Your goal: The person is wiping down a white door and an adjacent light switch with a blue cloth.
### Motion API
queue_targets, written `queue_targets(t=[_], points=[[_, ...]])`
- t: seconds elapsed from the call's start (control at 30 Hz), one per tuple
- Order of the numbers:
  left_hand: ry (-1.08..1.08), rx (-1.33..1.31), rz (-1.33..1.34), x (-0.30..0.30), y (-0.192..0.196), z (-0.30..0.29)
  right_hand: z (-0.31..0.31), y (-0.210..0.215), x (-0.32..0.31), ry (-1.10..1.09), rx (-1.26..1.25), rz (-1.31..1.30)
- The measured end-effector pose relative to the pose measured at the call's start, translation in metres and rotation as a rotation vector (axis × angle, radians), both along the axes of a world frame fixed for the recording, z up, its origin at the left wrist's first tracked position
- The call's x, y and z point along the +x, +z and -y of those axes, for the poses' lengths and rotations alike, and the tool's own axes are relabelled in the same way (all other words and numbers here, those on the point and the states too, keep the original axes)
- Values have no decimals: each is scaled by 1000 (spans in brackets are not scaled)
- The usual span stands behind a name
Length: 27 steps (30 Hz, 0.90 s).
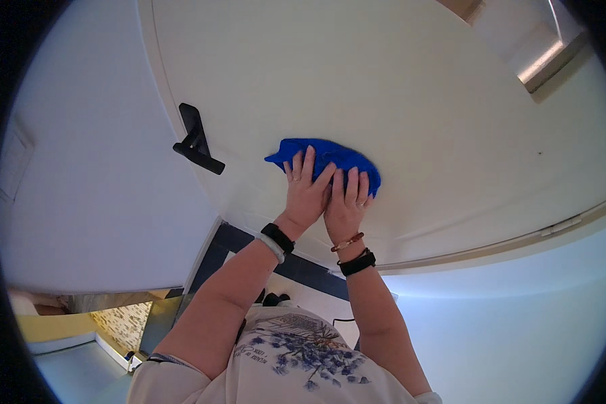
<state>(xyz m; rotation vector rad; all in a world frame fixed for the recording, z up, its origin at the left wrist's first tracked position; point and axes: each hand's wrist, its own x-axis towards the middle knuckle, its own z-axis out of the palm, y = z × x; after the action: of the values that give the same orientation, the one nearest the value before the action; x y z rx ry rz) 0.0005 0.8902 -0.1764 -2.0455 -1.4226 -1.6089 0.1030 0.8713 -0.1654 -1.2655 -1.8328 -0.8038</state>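
**Head view: both your hands press a blue cloth against the white door**

Head view shows you mid-wipe, as far as one can judge: the blue cloth [330, 160] lies flat on the white door [397, 101], to the right of the black door handle [196, 140] and well apart from it. Your left hand [306, 194] and right hand [347, 205] sit side by side on the cloth's lower edge, touching each other at the thumbs. The fingers [308, 161] of both are stretched out flat and slightly spread, pressing on the cloth rather than gripping it; nothing is closed in either palm.

Your wrists carry dark bands, the right one a beaded bracelet too. Below the door's lower edge a dark mat [296, 266] shows on the floor, and a tiled strip [124, 323] lies at lower left.

The step in hand looks like the rubbing stroke itself, near the middle of the panel. Whatever stroke you make from here calls for even pressure from both palms so the cloth does not bunch or slide out from under your fingertips. Keep it flat. Mind the handle if you sweep left: the cloth could snag on its lever.
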Motion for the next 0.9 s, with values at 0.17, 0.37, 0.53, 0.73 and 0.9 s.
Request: queue_targets(t=[0.17,0.37,0.53,0.73,0.9], points=[[12,-116,-40,-14,-33,7,9,-23,-7,33,-136,21],[-69,-167,-10,-29,-45,17,20,-27,-21,97,-287,-16],[-165,-142,103,-29,-16,22,21,3,-24,197,-276,-121],[-149,94,157,-31,71,2,4,81,-34,240,-92,-153],[-137,224,143,-41,131,-12,-8,132,-48,280,118,-180]])
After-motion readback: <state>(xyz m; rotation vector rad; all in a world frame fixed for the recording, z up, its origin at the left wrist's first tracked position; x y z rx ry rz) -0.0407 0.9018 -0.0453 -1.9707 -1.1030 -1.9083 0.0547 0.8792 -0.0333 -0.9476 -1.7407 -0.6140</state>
